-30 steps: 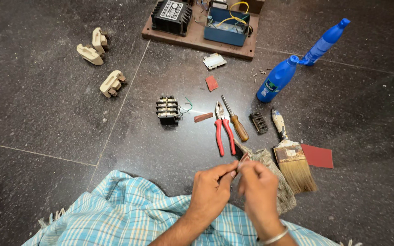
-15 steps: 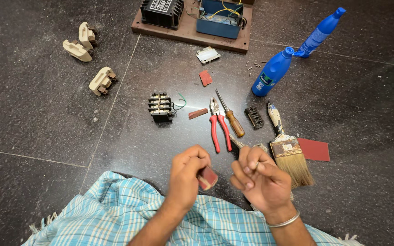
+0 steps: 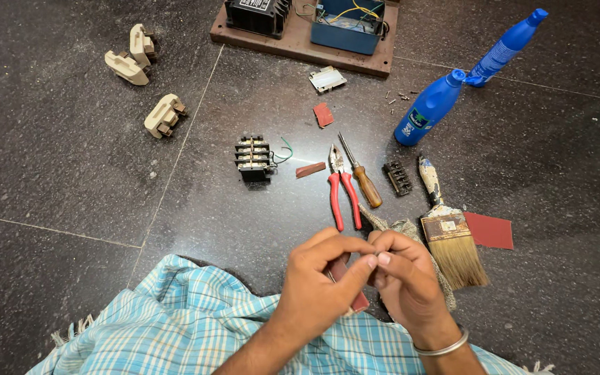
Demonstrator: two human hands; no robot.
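Left hand [image 3: 324, 278] and right hand [image 3: 404, 278] meet fingertip to fingertip, pinching a reddish sandpaper strip [image 3: 345, 271] over the checked cloth [image 3: 175, 319]. Red pliers [image 3: 342, 191] lie at 12 o'clock; paintbrush [image 3: 446, 229] at 2. Dark stone floor [image 3: 71, 194].

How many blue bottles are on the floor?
2. One blue bottle lies right of the pliers, above the brush. The other bottle lies further up at the top right, its base near the first one's cap. None seem hidden.

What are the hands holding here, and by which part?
Left hand holds a small reddish-brown piece along its upper edge; right hand pinches something too small to identify.
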